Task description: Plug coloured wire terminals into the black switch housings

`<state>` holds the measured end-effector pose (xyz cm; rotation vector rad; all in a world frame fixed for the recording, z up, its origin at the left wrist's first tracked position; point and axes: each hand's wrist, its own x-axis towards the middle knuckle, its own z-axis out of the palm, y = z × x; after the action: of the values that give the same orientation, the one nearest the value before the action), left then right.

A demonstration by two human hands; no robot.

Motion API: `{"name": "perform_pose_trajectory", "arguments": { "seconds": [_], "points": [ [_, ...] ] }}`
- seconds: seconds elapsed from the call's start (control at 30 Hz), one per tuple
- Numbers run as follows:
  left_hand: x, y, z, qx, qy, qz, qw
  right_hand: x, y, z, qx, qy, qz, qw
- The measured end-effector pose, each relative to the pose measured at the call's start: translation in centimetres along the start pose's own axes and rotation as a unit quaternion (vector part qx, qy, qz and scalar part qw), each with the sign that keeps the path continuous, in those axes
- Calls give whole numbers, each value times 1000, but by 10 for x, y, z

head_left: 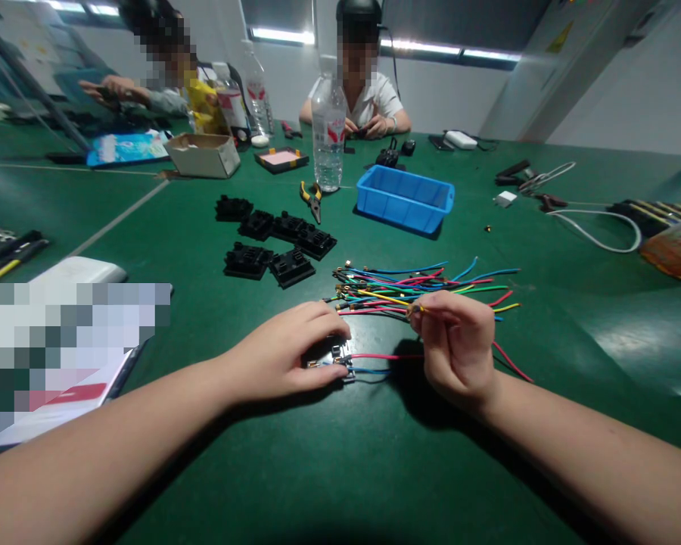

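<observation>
My left hand [295, 348] lies on the table, thumb and fingers closed around a small black plastic housing [336, 353], most of it hidden under the hand. A red wire [380, 356] and a blue wire [371, 371] run out of its right side. My right hand [459, 344] is raised to the right of it, pinching a yellow wire [423, 308] near a brass-coloured end. Just behind both hands is a loose bundle of coloured wires [386, 281] with metal terminals.
Several black plastic housings [248, 260] lie at left of centre. Behind them are yellow-handled pliers [312, 198], a water bottle [328, 144] and a blue bin [402, 200]. A notebook [107, 378] lies beside my left arm. Two people sit across the table, their hands occupied.
</observation>
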<state>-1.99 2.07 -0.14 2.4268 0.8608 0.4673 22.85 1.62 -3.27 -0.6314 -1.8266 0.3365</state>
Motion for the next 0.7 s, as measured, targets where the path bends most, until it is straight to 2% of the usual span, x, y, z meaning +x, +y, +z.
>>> {"name": "perform_pose_trajectory", "arguments": {
  "seconds": [0.17, 0.33, 0.47, 0.63, 0.7],
  "points": [
    [-1, 0, -1, 0, -4, -2, 1000, 4, -3, 2, 4, 30, 69, 997],
    [-1, 1, -2, -1, -6, -6, 1000, 16, -16, 6, 113, 72, 90, 987],
    [-1, 2, -2, 0, -6, -5, 1000, 17, -22, 6, 126, 38, 152, 980],
    [-1, 2, -2, 1, -5, -8, 1000, 12, -18, 4, 78, 21, 186, 979],
    [0, 2, -2, 1, -5, -7, 1000, 10, -16, 2, 72, -6, 198, 978]
  ]
}}
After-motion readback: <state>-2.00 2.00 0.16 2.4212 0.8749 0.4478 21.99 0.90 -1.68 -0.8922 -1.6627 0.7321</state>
